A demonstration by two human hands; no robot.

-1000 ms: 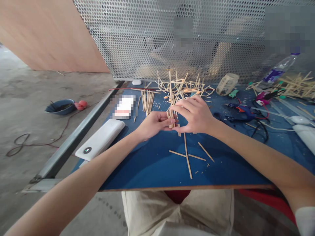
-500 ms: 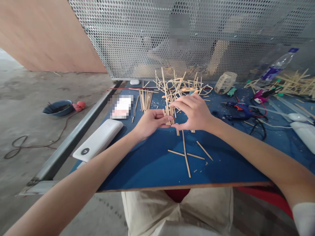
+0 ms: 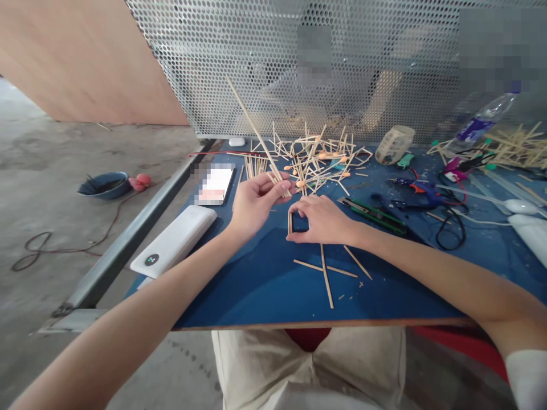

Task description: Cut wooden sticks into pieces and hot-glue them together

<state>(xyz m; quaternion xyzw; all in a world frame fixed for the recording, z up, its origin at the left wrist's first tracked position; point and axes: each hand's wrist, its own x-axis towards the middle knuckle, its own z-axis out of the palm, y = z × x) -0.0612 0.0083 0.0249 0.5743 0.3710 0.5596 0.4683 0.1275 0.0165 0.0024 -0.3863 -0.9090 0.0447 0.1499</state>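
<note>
My left hand (image 3: 253, 209) is closed around a few thin wooden sticks; one long stick (image 3: 252, 122) slants up and to the left out of it. To its right, my right hand (image 3: 328, 221) pinches short wooden sticks (image 3: 289, 223) upright between thumb and fingers, just above the blue table (image 3: 239, 296). In front of that hand lie crossed sticks (image 3: 326, 279) and a loose short stick (image 3: 358, 263). Beyond both hands is a tangled pile of sticks (image 3: 307, 142) with orange blobs on some joints. A green utility knife (image 3: 378, 216) rests right of my right hand.
On the left are a phone (image 3: 216, 185) and a white power bank (image 3: 173, 242). To the right lie a blue glue gun (image 3: 421, 191) with cables, a clear jar (image 3: 395, 145), a bottle (image 3: 478, 125) and more sticks (image 3: 513, 147). A perforated metal panel (image 3: 256, 45) stands behind.
My hands have moved apart. The right hand has come down and nearer with short sticks in its pinch, uncovering the knife. The long stick in my left hand now leans left.
</note>
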